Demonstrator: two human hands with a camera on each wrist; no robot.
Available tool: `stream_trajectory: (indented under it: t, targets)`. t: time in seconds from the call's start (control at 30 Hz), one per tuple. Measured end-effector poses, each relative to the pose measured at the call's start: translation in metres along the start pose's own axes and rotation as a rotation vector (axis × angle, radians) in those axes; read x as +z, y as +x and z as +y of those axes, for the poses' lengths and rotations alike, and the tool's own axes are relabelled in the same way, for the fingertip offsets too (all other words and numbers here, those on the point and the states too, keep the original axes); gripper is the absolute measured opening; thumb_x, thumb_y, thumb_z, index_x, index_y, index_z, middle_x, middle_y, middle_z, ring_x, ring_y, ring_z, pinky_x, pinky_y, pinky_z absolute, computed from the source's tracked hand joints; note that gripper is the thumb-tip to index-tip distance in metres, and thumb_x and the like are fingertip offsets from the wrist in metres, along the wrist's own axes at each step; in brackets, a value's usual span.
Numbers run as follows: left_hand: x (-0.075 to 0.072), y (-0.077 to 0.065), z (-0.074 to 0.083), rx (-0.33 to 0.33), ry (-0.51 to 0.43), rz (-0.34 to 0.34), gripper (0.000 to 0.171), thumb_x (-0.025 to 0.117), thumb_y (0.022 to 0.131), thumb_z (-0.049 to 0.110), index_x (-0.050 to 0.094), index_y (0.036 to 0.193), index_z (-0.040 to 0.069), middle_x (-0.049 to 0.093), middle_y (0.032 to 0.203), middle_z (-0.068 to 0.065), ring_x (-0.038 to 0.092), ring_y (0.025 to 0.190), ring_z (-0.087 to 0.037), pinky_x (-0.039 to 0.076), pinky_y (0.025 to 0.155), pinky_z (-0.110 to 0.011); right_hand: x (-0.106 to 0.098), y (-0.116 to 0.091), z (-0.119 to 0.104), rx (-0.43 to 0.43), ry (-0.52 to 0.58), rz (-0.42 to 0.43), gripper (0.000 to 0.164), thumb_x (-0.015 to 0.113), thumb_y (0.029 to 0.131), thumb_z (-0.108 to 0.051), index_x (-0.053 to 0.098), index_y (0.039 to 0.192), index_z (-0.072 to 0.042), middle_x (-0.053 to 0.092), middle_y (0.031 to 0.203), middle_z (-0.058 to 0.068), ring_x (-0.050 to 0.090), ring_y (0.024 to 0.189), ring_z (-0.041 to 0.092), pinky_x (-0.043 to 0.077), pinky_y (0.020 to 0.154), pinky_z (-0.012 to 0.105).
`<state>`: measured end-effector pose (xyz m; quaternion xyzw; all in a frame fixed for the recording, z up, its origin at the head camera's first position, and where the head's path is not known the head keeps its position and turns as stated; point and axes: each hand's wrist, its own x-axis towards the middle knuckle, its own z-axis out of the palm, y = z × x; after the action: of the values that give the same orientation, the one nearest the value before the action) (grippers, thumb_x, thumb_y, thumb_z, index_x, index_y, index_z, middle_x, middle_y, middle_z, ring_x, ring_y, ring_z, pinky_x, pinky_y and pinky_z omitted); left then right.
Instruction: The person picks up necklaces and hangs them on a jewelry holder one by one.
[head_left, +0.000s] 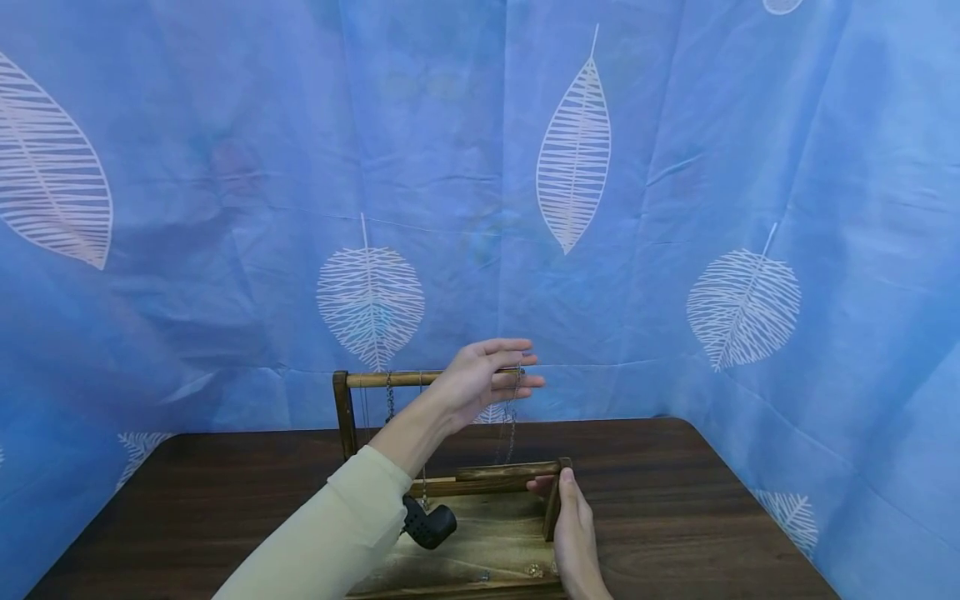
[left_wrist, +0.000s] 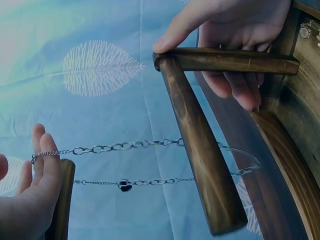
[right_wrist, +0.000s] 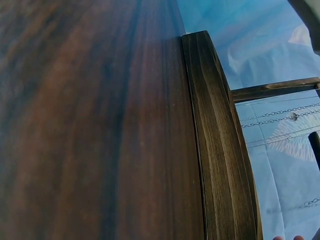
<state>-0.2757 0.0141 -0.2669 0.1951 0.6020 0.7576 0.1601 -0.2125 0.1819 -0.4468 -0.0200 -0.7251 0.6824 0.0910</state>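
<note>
wears plain left sleeve (head_left: 322, 533), pale cream-yellow, softly creased; bears black, bent housing (head_left: 431, 527), rounded-ended, dotted with small holes.

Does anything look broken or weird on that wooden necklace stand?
Nothing looks spilled or plainly broken. One oddish thing: the lower wooden bar sticks out into the air, joined at only one end, to the post that the right hand holds. That may just be its design.
</note>
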Motion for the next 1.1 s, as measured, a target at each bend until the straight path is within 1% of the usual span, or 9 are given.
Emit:
stream_trajectory:
  t: [0.13, 0.23, 0.33, 0.43, 0.67, 0.8, 1.1]
  targets:
    - [-0.006, -0.005, 0.002, 0.002, -0.019, 0.009, 0.035, 0.051, 0.107, 0.015, 0.056, 0.141, 0.007, 0.056, 0.139, -0.014, 0.068, 0.110, -0.029, 0.055, 0.094, -0.038, 0.000, 0.000, 0.000, -0.010, 0.002, 0.000, 0.074, 0.019, 0.107, -0.058, 0.058, 0.119, 0.003, 0.061, 0.122, 0.019, 0.036, 0.137, 0.042, 0.020, 0.113, 0.064]
    - [-0.011, -0.009, 0.004, 0.007, -0.027, 0.009, 0.036, 0.050, 0.107, 0.015, 0.056, 0.142, 0.006, 0.056, 0.138, -0.014, 0.068, 0.110, -0.028, 0.055, 0.095, -0.038, 0.001, -0.001, 0.000, -0.019, -0.001, 0.005, 0.072, 0.019, 0.107, -0.057, 0.058, 0.119, 0.003, 0.062, 0.120, 0.018, 0.042, 0.133, 0.041, 0.026, 0.111, 0.062]
    - [-0.015, -0.014, 0.006, 0.019, -0.019, 0.003, 0.037, 0.049, 0.108, 0.015, 0.054, 0.143, 0.004, 0.056, 0.139, -0.015, 0.067, 0.111, -0.028, 0.055, 0.096, -0.038, 0.001, -0.001, 0.001, -0.028, -0.003, 0.007, 0.071, 0.018, 0.108, -0.055, 0.058, 0.120, 0.003, 0.062, 0.119, 0.018, 0.050, 0.125, 0.038, 0.034, 0.107, 0.059]
    - [-0.020, -0.020, 0.008, 0.024, -0.013, 0.003, 0.038, 0.049, 0.108, 0.016, 0.052, 0.143, 0.003, 0.055, 0.140, -0.014, 0.067, 0.113, -0.028, 0.054, 0.097, -0.038, 0.001, -0.002, 0.002, -0.037, 0.000, 0.004, 0.070, 0.018, 0.109, -0.054, 0.057, 0.121, 0.003, 0.062, 0.120, 0.018, 0.051, 0.123, 0.037, 0.037, 0.105, 0.058]
    - [-0.034, -0.036, 0.015, 0.025, -0.019, 0.020, 0.038, 0.048, 0.108, 0.016, 0.051, 0.144, 0.004, 0.054, 0.142, -0.013, 0.068, 0.110, -0.025, 0.052, 0.100, -0.039, 0.000, -0.001, 0.002, -0.036, -0.004, 0.003, 0.071, 0.018, 0.108, -0.054, 0.057, 0.122, 0.003, 0.063, 0.120, 0.018, 0.048, 0.127, 0.039, 0.036, 0.106, 0.058]
    - [-0.041, -0.043, 0.016, 0.025, -0.023, 0.029, 0.038, 0.047, 0.108, 0.015, 0.051, 0.144, 0.003, 0.053, 0.143, -0.013, 0.068, 0.109, -0.024, 0.051, 0.101, -0.039, 0.000, -0.001, 0.001, -0.033, -0.007, 0.005, 0.071, 0.018, 0.108, -0.055, 0.058, 0.122, 0.003, 0.062, 0.120, 0.018, 0.048, 0.127, 0.039, 0.035, 0.106, 0.059]
    - [-0.048, -0.052, 0.018, 0.028, -0.009, 0.030, 0.040, 0.046, 0.109, 0.014, 0.049, 0.146, 0.001, 0.051, 0.145, -0.016, 0.068, 0.109, -0.023, 0.051, 0.101, -0.040, -0.001, -0.001, 0.001, -0.018, -0.009, -0.001, 0.072, 0.017, 0.108, -0.056, 0.056, 0.124, 0.003, 0.062, 0.120, 0.017, 0.050, 0.124, 0.038, 0.037, 0.104, 0.058]
